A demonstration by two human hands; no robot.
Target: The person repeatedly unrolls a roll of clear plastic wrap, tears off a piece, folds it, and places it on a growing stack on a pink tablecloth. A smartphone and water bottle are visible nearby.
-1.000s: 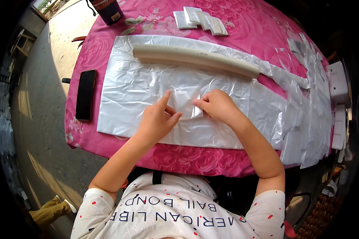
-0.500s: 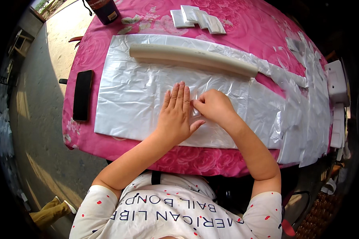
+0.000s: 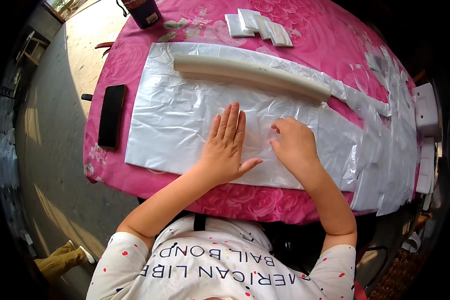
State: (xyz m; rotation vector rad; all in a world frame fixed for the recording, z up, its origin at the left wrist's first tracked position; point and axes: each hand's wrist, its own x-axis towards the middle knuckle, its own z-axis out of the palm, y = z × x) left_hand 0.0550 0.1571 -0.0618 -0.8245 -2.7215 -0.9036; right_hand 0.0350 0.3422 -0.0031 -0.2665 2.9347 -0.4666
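I see left hand [image 3: 224,145] flat, fingers spread, on plastic sheet [image 3: 162,130] toward near edge of table [image 3: 255,202]; right hand [image 3: 296,144] half-curled, thumb apart. Folded packets [image 3: 261,26] near far edge look finished; sheet lies spread.

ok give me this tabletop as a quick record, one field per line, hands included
left grip: fingers extended, palm down on the white plastic sheeting
right grip: fingers curled, thumb and index apart, over the sheeting; nothing visibly held
across the sheeting: pale cylindrical tube, lying beyond both hands
beyond the sheeting: small folded plastic packets, overlapping
left of the sheeting: black smartphone, screen dark
under everything: pink rose-print tablecloth
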